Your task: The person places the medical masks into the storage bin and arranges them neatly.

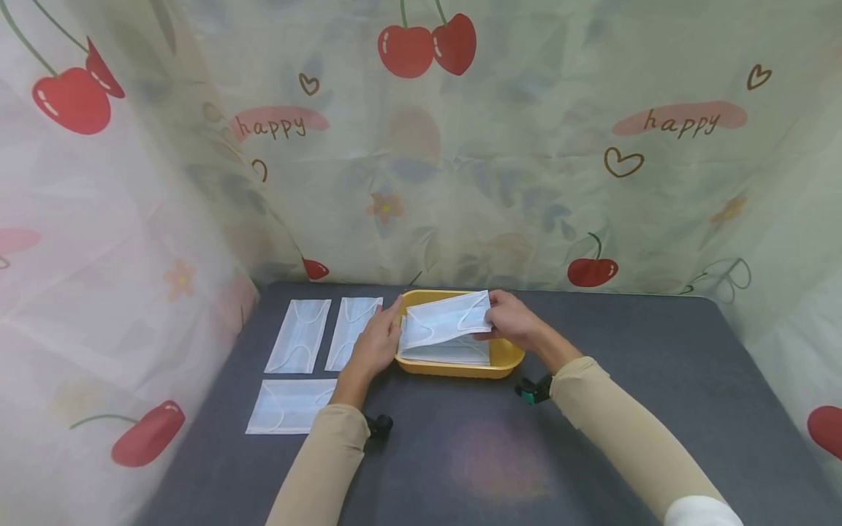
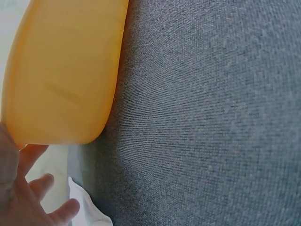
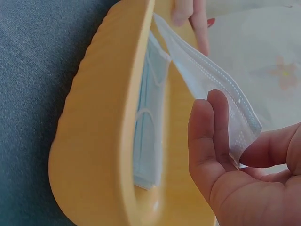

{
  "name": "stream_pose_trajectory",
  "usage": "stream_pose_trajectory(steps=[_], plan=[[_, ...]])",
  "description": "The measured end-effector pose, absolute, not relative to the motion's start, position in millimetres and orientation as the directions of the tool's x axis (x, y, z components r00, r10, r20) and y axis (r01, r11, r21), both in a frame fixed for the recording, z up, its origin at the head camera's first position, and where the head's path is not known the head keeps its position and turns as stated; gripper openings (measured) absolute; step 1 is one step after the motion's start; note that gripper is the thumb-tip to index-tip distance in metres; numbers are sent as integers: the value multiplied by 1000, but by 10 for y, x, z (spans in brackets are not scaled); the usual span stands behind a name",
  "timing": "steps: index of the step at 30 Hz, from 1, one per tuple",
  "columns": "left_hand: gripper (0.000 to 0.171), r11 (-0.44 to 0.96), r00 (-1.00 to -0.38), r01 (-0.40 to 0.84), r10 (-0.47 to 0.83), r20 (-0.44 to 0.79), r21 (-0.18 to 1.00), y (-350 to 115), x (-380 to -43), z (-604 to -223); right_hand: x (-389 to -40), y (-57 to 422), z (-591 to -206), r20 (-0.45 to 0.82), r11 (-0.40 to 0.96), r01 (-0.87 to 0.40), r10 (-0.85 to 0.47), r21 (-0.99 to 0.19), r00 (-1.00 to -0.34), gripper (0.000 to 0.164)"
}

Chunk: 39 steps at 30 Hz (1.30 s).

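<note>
A yellow plastic basket (image 1: 454,370) stands at the back middle of the table, with flat blue-and-white face masks (image 1: 454,352) lying in it. My right hand (image 1: 516,320) pinches one face mask (image 1: 441,320) by its right end, between thumb and fingers. That mask is tilted over the ones in the basket, its right end raised above the rim. In the right wrist view the thumb (image 3: 268,150) presses on the mask's corner. My left hand (image 1: 376,342) holds the basket's left end at the rim, several of its fingers (image 2: 40,186) loosely bent outside the wall.
Left of the basket, two face masks lie lengthwise, a left one (image 1: 298,336) and one (image 1: 351,332) beside my left hand. Nearer me lies a third mask (image 1: 289,406), crosswise, partly behind my left forearm. A printed curtain (image 1: 500,146) hangs behind the dark table (image 1: 625,351).
</note>
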<state>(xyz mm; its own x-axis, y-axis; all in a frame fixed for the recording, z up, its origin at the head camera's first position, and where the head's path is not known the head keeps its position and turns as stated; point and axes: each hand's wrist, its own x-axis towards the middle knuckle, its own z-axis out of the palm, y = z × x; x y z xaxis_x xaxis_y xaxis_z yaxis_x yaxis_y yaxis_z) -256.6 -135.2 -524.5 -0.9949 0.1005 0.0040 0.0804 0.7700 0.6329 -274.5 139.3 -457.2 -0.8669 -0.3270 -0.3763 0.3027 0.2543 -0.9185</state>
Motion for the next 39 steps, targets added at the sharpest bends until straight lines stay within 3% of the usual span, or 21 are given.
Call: stream_pose_trajectory(steps=[13, 22, 29, 33, 36, 39], plan=[[61, 758, -994, 95, 103, 25, 645, -1356, -2582, -5243, -2756, 1258, -4685, -390, 281, 302, -343, -911, -855, 52], [61, 756, -996, 75, 90, 11, 650, -1345, -2590, -5253, -2724, 1261, -4663, -366, 508, 182, -290, -842, -884, 45], [60, 743, -997, 64, 83, 3, 667, -1333, -2572, -5236, -2677, 1277, -4612, -416, 607, 202, -235, -769, -878, 68], [61, 745, -997, 57, 81, -5, 664, -1328, -2568, -5229, -2666, 1313, -4585, -413, 636, 181, -236, -750, -880, 73], [62, 751, -996, 61, 84, -3, 658, -1331, -2571, -5231, -2668, 1331, -4576, -387, 639, 143, -261, -756, -884, 70], [61, 750, -997, 63, 84, 1, 658, -1333, -2565, -5235, -2669, 1338, -4584, -368, 641, 112, -281, -759, -886, 48]])
